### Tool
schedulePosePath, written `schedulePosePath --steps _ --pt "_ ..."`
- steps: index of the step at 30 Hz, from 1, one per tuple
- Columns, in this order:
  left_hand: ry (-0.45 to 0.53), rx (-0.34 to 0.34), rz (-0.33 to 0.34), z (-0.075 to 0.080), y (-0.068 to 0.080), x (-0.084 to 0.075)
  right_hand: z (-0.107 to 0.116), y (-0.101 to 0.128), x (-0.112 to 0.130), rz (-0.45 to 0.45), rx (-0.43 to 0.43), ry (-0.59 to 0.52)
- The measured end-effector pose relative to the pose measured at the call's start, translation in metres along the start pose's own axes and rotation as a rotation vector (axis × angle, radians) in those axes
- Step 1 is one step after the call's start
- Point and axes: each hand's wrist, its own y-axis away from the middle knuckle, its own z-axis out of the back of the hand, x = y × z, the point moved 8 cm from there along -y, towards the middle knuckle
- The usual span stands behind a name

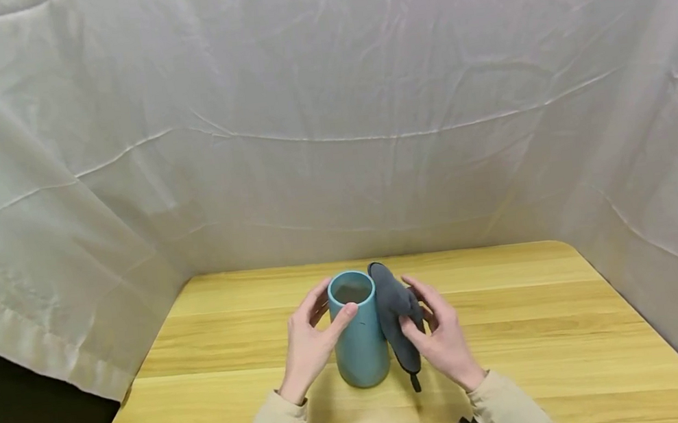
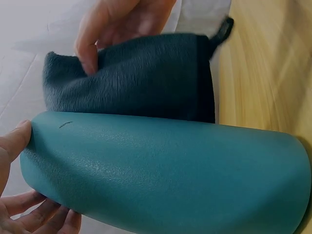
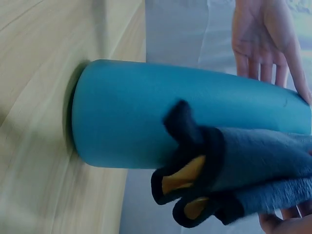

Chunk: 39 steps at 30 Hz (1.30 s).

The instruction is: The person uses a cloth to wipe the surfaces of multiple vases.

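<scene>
Right hand (image 1: 445,335) pinches a folded grey cloth (image 1: 395,316), held upright against the 3 o'clock side of a teal cup (image 1: 360,337). Left hand (image 1: 310,345) cups the cup at 9 o'clock, thumb on the rim, fingers fairly straight, steadying rather than clamping. Cup stands mid-table (image 1: 574,324). Step looks like wiping the cup; next move likely needs a firmer left hold while the cloth rubs. Cup inside mostly hidden; cloth's yellow lining shows only in right wrist view; table blurred in wrist views.
</scene>
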Motion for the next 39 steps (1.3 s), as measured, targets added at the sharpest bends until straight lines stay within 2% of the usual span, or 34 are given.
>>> schedulePosePath --steps 3,6,9,14,23,28,39 --pt "0.003 0.001 0.000 0.000 0.000 -0.001 -0.007 -0.001 0.003 0.025 0.040 0.014" --pt "0.006 0.000 0.000 0.000 0.001 -0.002 -0.008 -0.001 0.002 0.009 0.064 0.032" --pt "0.001 -0.002 -0.002 0.001 0.000 -0.003 -0.008 -0.002 -0.001 -0.034 0.101 0.005" --pt "-0.009 0.000 -0.002 0.000 0.000 -0.003 -0.006 -0.003 -0.007 -0.096 0.170 -0.109" --pt "-0.008 0.007 -0.001 -0.001 0.000 -0.002 -0.008 -0.008 -0.015 -0.180 0.226 -0.093" --pt "-0.007 0.005 0.002 -0.001 0.001 -0.002 -0.010 -0.009 -0.014 -0.179 0.260 -0.089" --pt "-0.003 0.002 0.007 -0.001 0.000 -0.001 -0.006 -0.012 -0.016 -0.207 0.321 -0.180"
